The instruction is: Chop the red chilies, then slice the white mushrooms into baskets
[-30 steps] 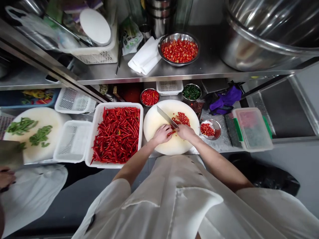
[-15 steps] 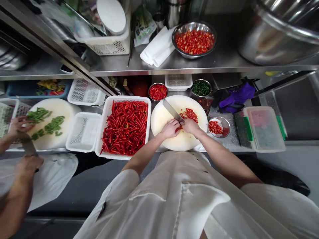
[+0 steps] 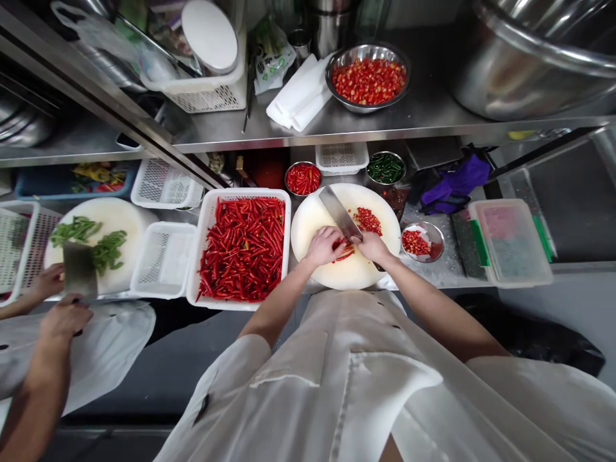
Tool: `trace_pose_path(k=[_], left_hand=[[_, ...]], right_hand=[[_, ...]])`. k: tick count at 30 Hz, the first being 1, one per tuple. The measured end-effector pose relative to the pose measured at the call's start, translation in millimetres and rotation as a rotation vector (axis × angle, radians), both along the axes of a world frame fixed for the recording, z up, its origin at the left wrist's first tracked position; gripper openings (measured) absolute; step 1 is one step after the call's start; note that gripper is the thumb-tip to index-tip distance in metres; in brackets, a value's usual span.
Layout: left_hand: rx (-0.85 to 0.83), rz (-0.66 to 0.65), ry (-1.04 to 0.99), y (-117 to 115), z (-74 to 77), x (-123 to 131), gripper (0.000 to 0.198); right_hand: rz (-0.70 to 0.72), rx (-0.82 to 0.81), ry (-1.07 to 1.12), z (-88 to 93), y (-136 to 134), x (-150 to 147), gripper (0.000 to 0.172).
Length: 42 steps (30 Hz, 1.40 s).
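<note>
On the round white chopping board [image 3: 308, 208], my right hand [image 3: 373, 248] grips a cleaver [image 3: 339, 212]. Its broad blade points away and to the left. My left hand [image 3: 324, 246] is left of the blade, its fingers curled over a few red chilies [image 3: 344, 254]; the fingertips are partly hidden. A small heap of chopped chili [image 3: 367, 221] lies right of the blade. Just off the board's right edge stands a metal bowl [image 3: 437, 249] with chopped chili and something white in it.
A white basket of whole red chilies [image 3: 243, 250] stands left of the board. Behind are bowls of red [image 3: 303, 179] and green chilies [image 3: 385, 168]. A shelf edge [image 3: 289, 142] crosses above. At left, a co-worker's hand [image 3: 65, 319] holds another cleaver [image 3: 79, 269].
My left hand has shifted slightly left, away from the right hand, baring the chilies between them. The cleaver has moved a little right. The co-worker's cleaver has moved up onto their board.
</note>
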<state>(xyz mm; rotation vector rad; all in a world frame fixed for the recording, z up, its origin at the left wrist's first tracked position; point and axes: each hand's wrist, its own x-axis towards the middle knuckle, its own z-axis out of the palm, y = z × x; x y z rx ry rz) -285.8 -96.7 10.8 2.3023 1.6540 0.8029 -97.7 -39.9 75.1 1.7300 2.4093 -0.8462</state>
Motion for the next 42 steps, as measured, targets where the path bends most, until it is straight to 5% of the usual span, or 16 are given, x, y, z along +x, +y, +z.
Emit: trace_pose_path(k=[5, 12, 19, 42], left_hand=[[-0.028, -0.006, -0.019, 2, -2.7, -5, 0.025], [0.008, -0.019, 0.118, -18, -6.1, 3, 0.047], [0.003, -0.180, 0.175, -2, -9.1, 8, 0.020], [-0.066, -0.207, 0.213, -14, -3.8, 1, 0.019]], right_hand=[[-0.055, 0.019, -0.017, -4.5, -14, 14, 0.039], [0.020, -0.007, -0.156, 20.2, -41, 30, 0.041], [-0.005, -0.028, -0.242, 24.9, -30, 5, 0.042], [0.008, -0.076, -0.204, 12.6, -22, -8, 0.040]])
